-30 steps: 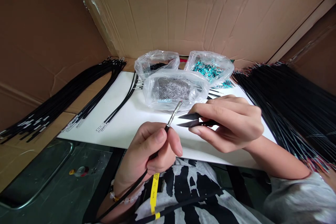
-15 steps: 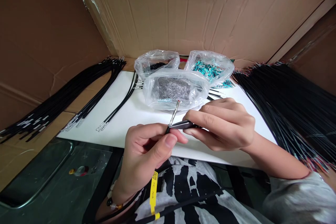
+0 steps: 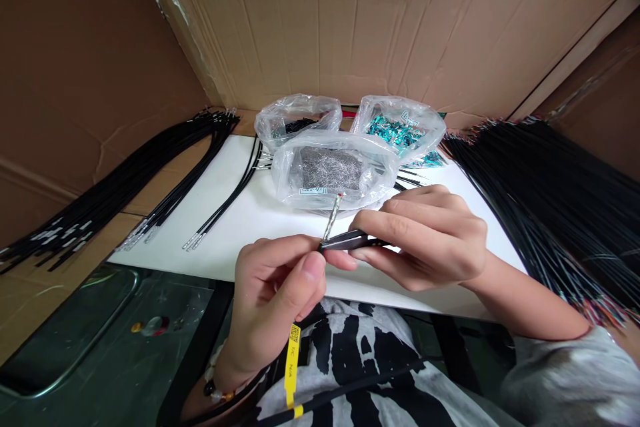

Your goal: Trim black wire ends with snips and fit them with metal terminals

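Observation:
My left hand pinches a black cable close to its end, between thumb and forefinger. The cable's silvery stripped end, with a red tip, points up and slightly right. In my right hand are black tweezers, whose tips touch the cable at the base of the silvery part. A yellow tag hangs below my left hand on a black cable across my lap. Just beyond the hands, an open plastic bag holds small silvery pieces.
Behind are a bag of black pieces and a bag of teal pieces. Black cable bundles lie at the left and right of the white board. Cardboard walls stand around.
The tweezers' tips show a narrow gap between them now and have turned slightly. My left thumb has shifted a little left. The silvery end stays upright in nearly the same place.

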The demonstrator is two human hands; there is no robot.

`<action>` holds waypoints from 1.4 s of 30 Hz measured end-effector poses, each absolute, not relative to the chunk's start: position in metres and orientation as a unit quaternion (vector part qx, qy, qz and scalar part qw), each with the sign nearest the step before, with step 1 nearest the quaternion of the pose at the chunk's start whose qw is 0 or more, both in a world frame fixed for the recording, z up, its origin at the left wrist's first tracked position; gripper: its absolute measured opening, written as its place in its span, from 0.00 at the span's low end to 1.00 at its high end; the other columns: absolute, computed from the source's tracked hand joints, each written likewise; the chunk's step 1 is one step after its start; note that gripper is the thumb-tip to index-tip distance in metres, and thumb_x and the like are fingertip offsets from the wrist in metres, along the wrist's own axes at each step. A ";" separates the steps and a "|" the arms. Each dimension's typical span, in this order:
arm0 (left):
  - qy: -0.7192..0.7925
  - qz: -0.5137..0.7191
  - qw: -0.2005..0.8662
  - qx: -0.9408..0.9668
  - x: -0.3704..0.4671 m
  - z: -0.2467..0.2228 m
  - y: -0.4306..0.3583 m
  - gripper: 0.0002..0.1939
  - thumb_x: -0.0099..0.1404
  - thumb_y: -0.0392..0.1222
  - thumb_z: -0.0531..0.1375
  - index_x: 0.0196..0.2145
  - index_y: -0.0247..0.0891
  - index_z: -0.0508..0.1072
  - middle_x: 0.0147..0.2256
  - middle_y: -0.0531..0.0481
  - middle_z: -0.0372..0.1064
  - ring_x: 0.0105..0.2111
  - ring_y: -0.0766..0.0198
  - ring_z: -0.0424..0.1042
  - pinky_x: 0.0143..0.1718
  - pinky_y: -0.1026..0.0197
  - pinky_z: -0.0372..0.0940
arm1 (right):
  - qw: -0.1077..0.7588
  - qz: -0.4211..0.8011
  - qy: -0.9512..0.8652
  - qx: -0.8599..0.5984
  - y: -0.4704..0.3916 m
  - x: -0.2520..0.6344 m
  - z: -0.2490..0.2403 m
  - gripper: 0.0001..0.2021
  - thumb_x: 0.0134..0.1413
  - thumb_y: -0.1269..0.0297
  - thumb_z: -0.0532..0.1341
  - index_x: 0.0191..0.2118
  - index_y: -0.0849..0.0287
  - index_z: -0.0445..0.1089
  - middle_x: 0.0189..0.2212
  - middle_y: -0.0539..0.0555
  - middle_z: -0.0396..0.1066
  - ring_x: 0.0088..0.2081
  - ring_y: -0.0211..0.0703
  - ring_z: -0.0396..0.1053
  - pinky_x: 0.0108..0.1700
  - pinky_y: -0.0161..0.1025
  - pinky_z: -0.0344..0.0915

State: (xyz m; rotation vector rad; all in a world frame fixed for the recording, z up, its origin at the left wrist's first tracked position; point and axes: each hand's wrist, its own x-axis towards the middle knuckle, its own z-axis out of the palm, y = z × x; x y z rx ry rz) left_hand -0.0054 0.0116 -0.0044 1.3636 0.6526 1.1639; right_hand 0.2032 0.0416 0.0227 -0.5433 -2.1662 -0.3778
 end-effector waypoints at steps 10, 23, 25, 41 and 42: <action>0.341 0.530 0.533 0.564 0.001 0.000 0.005 0.14 0.70 0.49 0.62 0.31 0.39 0.83 0.14 0.59 0.50 0.15 0.71 0.47 0.17 0.62 0.41 | 0.424 -0.152 -0.868 -0.211 0.044 0.204 0.022 0.07 0.72 0.65 0.58 0.43 0.61 0.72 0.19 0.44 0.66 0.18 0.33 0.58 0.20 0.38 0.54; 0.373 0.571 0.451 0.576 0.005 0.003 0.006 0.10 0.67 0.45 0.66 0.32 0.41 0.85 0.12 0.59 0.51 0.15 0.71 0.46 0.15 0.64 0.41 | 0.425 -0.150 -0.869 -0.202 0.045 0.207 0.021 0.06 0.68 0.66 0.60 0.44 0.63 0.73 0.20 0.44 0.65 0.18 0.34 0.58 0.20 0.38 0.54; 0.381 0.571 0.437 0.581 0.005 0.003 0.005 0.09 0.67 0.44 0.66 0.31 0.42 0.85 0.12 0.59 0.53 0.14 0.71 0.48 0.15 0.64 0.42 | 0.423 -0.153 -0.869 -0.205 0.045 0.207 0.021 0.07 0.70 0.66 0.59 0.44 0.63 0.72 0.20 0.45 0.65 0.18 0.34 0.58 0.20 0.38 0.54; 0.432 0.556 0.342 0.622 0.003 0.008 0.005 0.10 0.66 0.40 0.65 0.27 0.41 0.81 0.14 0.58 0.59 0.16 0.71 0.55 0.17 0.64 0.48 | 0.414 -0.149 -0.876 -0.200 0.046 0.208 0.022 0.07 0.69 0.68 0.60 0.44 0.64 0.74 0.20 0.46 0.68 0.18 0.34 0.61 0.20 0.38 0.56; 0.432 0.556 0.341 0.622 0.003 0.009 0.005 0.10 0.66 0.39 0.65 0.27 0.41 0.81 0.14 0.58 0.59 0.16 0.71 0.55 0.17 0.64 0.48 | 0.415 -0.151 -0.875 -0.200 0.045 0.208 0.023 0.07 0.69 0.68 0.60 0.44 0.64 0.74 0.20 0.46 0.68 0.18 0.34 0.61 0.20 0.38 0.56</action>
